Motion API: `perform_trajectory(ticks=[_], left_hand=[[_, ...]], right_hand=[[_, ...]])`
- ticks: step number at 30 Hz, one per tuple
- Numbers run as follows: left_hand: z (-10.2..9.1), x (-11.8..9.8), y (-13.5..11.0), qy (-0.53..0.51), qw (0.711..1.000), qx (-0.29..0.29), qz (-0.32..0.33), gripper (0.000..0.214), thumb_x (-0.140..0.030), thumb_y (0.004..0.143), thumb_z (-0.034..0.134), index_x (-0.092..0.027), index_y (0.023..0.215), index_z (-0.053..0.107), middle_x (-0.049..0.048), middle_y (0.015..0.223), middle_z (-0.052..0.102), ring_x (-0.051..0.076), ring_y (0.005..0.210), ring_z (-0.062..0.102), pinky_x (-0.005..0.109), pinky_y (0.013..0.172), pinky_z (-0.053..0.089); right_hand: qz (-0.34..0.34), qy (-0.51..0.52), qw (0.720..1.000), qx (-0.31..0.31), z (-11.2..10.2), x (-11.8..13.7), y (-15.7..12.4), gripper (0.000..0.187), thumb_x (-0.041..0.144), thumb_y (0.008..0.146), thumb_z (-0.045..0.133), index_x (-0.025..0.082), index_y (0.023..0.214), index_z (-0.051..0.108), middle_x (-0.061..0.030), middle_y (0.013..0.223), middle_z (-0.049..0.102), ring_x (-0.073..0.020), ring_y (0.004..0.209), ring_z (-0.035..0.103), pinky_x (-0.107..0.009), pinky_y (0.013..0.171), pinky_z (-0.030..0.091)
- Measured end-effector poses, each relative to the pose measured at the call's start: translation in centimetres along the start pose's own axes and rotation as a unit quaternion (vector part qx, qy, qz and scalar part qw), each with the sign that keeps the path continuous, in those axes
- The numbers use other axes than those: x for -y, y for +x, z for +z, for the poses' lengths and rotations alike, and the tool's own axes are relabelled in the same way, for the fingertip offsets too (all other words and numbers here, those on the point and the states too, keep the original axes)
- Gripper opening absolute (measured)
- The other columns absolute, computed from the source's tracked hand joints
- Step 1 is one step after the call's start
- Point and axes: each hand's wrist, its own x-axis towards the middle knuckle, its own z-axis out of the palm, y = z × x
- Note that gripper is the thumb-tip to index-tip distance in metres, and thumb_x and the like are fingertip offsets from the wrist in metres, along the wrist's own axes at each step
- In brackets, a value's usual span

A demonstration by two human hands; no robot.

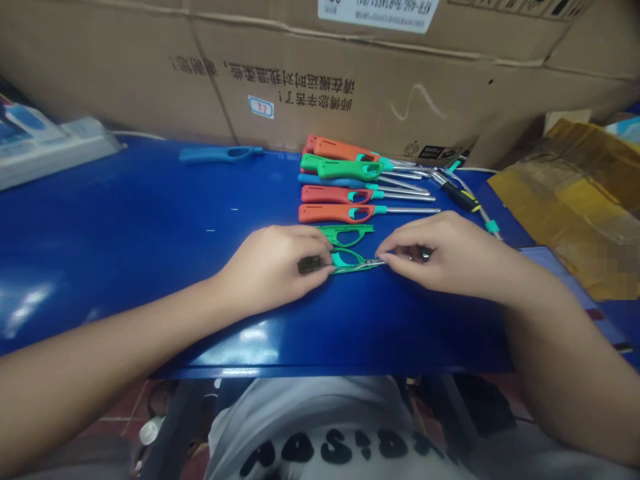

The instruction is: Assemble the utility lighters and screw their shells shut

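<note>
Near the table's middle, my left hand [280, 260] is closed around an opened green stick lighter [353, 255], with a dark piece showing between the fingers. Opposite it, the fingertips of my right hand [435, 257] pinch the thin metal tube [374, 263] at the lighter's front end. A shiny round tip shows by my right palm; I cannot tell if it belongs to the tube. Just above lies a loose green half-shell [357, 235], partly behind my left fingers. Beyond that, several whole stick lighters in orange [330, 213], red, green [345, 169] and blue lie in a row, tubes pointing right.
A yellow-black screwdriver [460, 194] lies right of the lighters, beside a metal tube with a teal collar [492, 227]. A blue lighter body [220, 155] rests back left. A cardboard box [150, 87] walls the back. Brown tape-covered packaging [565, 193] sits at right.
</note>
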Motion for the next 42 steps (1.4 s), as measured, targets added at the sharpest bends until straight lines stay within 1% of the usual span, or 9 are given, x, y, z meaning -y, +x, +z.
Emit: perform_trajectory(ticks=[7, 13, 17, 20, 27, 32, 36, 39, 42], left_hand=[[-0.2, 0.4, 0.3, -0.035, 0.998, 0.009, -0.047, 0.009, -0.021, 0.085, 0.068, -0.020, 0.090, 0.075, 0.0026, 0.094, 0.076, 0.018, 0.083, 0.071, 0.030, 0.078, 0.057], [0.2, 0.6, 0.4, -0.060, 0.996, -0.003, -0.061, 0.012, -0.021, 0.082, 0.070, -0.020, 0.092, 0.075, 0.0021, 0.091, 0.076, 0.015, 0.075, 0.069, 0.025, 0.068, 0.055], [-0.9, 0.3, 0.7, -0.065, 0.995, -0.006, -0.074, 0.016, -0.026, 0.083, 0.069, -0.019, 0.097, 0.074, 0.0018, 0.091, 0.076, 0.015, 0.076, 0.070, 0.024, 0.068, 0.056], [-2.4, 0.3, 1.0, -0.010, 0.997, 0.045, -0.063, 0.029, -0.035, 0.082, 0.071, -0.021, 0.107, 0.071, 0.0014, 0.094, 0.076, 0.017, 0.080, 0.072, 0.025, 0.067, 0.055], [-3.2, 0.6, 0.7, 0.143, 0.979, 0.140, 0.041, 0.030, -0.032, 0.088, 0.067, -0.024, 0.117, 0.067, 0.0034, 0.109, 0.077, 0.022, 0.091, 0.074, 0.027, 0.072, 0.053], [-2.6, 0.7, 0.5, 0.143, 0.980, 0.114, 0.083, 0.026, -0.032, 0.091, 0.066, -0.022, 0.114, 0.068, 0.0044, 0.108, 0.076, 0.021, 0.093, 0.072, 0.028, 0.076, 0.054], [-3.3, 0.8, 0.9, 0.163, 0.979, 0.030, 0.120, 0.029, -0.037, 0.098, 0.059, -0.019, 0.118, 0.069, 0.0093, 0.114, 0.074, 0.024, 0.104, 0.066, 0.035, 0.089, 0.055], [-3.9, 0.9, 0.9, 0.201, 0.972, -0.010, 0.123, 0.038, -0.036, 0.099, 0.059, -0.019, 0.132, 0.065, 0.0112, 0.128, 0.070, 0.027, 0.112, 0.063, 0.041, 0.096, 0.054], [-4.3, 0.8, 0.7, 0.229, 0.966, -0.006, 0.120, 0.037, -0.030, 0.101, 0.056, -0.019, 0.135, 0.064, 0.0116, 0.127, 0.071, 0.026, 0.109, 0.066, 0.041, 0.095, 0.056]], right_hand=[[0.009, -0.008, 1.000, 0.013, 1.3, -0.3, 0.8, 0.018, 0.036, 0.093, 0.065, 0.020, 0.088, 0.072, -0.0035, 0.093, 0.071, -0.0154, 0.078, 0.060, -0.028, 0.065, 0.037], [0.027, -0.013, 0.999, 0.035, 1.8, -0.6, 1.0, 0.017, 0.037, 0.090, 0.069, 0.020, 0.085, 0.067, -0.0004, 0.089, 0.068, -0.0130, 0.073, 0.056, -0.026, 0.061, 0.034], [0.036, -0.006, 0.998, 0.048, 1.4, -0.7, 1.1, 0.019, 0.036, 0.090, 0.070, 0.019, 0.083, 0.066, -0.0006, 0.088, 0.067, -0.0130, 0.073, 0.056, -0.026, 0.062, 0.034], [0.039, 0.008, 0.997, 0.068, 0.9, -1.0, 1.1, 0.020, 0.036, 0.090, 0.070, 0.019, 0.081, 0.067, -0.0009, 0.084, 0.066, -0.0134, 0.072, 0.056, -0.026, 0.061, 0.035], [-0.044, 0.005, 0.998, -0.048, 2.2, -1.7, 1.4, 0.022, 0.023, 0.098, 0.055, 0.023, 0.115, 0.069, -0.0086, 0.118, 0.063, -0.0204, 0.105, 0.062, -0.034, 0.087, 0.049], [-0.050, -0.021, 0.998, -0.024, 3.1, -2.0, 1.7, 0.013, 0.021, 0.097, 0.055, 0.020, 0.104, 0.066, -0.0094, 0.117, 0.061, -0.0214, 0.105, 0.061, -0.035, 0.086, 0.050], [-0.049, 0.021, 0.995, -0.083, 2.5, -2.1, 1.8, 0.008, 0.025, 0.097, 0.057, 0.019, 0.097, 0.061, -0.0078, 0.105, 0.064, -0.0201, 0.096, 0.060, -0.034, 0.083, 0.049], [0.002, 0.130, 0.980, -0.151, 2.0, -1.8, 1.9, 0.011, 0.029, 0.095, 0.059, 0.018, 0.094, 0.061, -0.0051, 0.092, 0.065, -0.0167, 0.082, 0.060, -0.031, 0.073, 0.050], [0.076, 0.289, 0.943, -0.147, 1.7, -1.0, 2.0, 0.019, 0.037, 0.089, 0.065, 0.018, 0.089, 0.060, -0.0026, 0.084, 0.062, -0.0142, 0.071, 0.058, -0.028, 0.059, 0.052]])
